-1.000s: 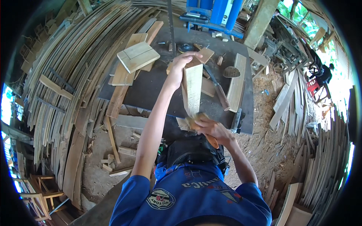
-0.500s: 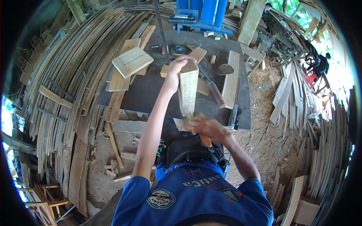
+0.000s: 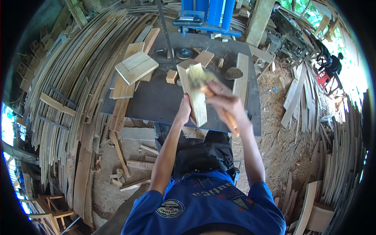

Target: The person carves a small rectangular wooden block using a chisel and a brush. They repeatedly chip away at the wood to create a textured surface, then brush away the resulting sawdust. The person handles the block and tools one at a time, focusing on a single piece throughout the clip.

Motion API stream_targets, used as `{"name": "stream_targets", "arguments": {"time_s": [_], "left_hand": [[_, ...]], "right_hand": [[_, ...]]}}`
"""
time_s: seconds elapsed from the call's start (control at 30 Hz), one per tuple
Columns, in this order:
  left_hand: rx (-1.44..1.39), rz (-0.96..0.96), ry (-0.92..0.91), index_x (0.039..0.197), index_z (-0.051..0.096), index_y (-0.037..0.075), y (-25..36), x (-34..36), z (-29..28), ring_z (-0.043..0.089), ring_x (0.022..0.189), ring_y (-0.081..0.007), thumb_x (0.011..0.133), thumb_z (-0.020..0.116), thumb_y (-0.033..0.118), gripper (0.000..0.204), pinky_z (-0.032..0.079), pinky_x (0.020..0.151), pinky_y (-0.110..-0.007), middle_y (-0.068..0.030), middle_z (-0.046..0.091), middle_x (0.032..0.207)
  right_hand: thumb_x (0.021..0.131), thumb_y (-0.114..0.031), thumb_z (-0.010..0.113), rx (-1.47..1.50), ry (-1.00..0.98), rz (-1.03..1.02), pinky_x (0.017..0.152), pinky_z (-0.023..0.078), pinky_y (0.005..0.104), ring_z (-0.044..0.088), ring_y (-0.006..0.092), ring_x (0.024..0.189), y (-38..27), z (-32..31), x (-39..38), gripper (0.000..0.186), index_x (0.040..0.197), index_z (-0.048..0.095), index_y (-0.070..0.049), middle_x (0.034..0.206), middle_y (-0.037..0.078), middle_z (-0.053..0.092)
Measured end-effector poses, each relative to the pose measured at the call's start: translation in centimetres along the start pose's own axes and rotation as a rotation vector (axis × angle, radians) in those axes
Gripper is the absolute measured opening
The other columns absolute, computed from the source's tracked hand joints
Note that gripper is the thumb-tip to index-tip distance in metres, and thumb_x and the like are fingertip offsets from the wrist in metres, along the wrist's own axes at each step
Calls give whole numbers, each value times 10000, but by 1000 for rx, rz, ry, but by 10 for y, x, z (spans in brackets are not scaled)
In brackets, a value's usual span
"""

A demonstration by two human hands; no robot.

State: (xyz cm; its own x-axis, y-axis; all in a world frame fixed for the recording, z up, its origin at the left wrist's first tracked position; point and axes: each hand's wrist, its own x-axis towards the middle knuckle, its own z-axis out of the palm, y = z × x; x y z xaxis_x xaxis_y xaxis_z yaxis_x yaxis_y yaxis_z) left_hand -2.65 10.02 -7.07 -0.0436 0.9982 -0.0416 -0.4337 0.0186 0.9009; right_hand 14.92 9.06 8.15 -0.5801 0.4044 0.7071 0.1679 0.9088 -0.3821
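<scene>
My left hand [image 3: 184, 111] grips the near left side of a thick pale wood block [image 3: 199, 106], which stands tilted above the dark metal table [image 3: 152, 102]. In my right hand [image 3: 225, 98] is a brush [image 3: 197, 76] with an orange handle and pale yellowish bristles. Motion blurs both the brush and the fingers. Its bristles lie against the far part of the block's upper face. Just left of the block sits a small wood cube [image 3: 171, 76]. A flat board with a pencilled line [image 3: 136, 66] rests on other boards at the table's left.
An upright saw blade [image 3: 164, 31] rises at the table's far side, near a blue machine frame [image 3: 207, 15]. A long plank [image 3: 240, 84] and a rounded brown plate [image 3: 234, 73] lie at the right. Stacked timber strips [image 3: 78, 74] fill the left; a person [image 3: 333, 66] sits far right.
My right hand with the brush has moved away from me, from the block's near end to its far part. My left hand has come down to the block's near left side.
</scene>
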Motion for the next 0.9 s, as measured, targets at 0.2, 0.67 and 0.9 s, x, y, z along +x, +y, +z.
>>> {"name": "stream_targets", "arguments": {"time_s": [0.2, 0.67, 0.9], "left_hand": [[-253, -77, 141, 1145, 464, 61, 57, -8, 34, 591, 793, -188, 883, 160, 598, 670, 506, 689, -338, -85, 576, 893], [-273, -11, 72, 1159, 460, 64, 83, -56, 73, 585, 803, -219, 819, 134, 693, 786, 494, 719, -376, -89, 576, 908], [-356, 19, -2, 859, 498, 70, 92, -51, 53, 520, 567, -219, 701, 198, 818, 820, 440, 540, -361, -63, 501, 656]], "right_hand": [[731, -76, 544, 256, -705, 199, 929, 420, 374, 502, 331, 1101, -20, -10, -71, 190, 897, 622, -25, 1228, 154, 499], [707, -64, 599, -148, -274, -231, 906, 448, 373, 463, 318, 1155, -42, -60, 19, 133, 834, 601, -28, 1266, 102, 481], [737, -162, 584, 450, -763, -41, 918, 440, 382, 455, 305, 1163, -50, -46, -47, 152, 847, 596, -57, 1258, 145, 477]]}}
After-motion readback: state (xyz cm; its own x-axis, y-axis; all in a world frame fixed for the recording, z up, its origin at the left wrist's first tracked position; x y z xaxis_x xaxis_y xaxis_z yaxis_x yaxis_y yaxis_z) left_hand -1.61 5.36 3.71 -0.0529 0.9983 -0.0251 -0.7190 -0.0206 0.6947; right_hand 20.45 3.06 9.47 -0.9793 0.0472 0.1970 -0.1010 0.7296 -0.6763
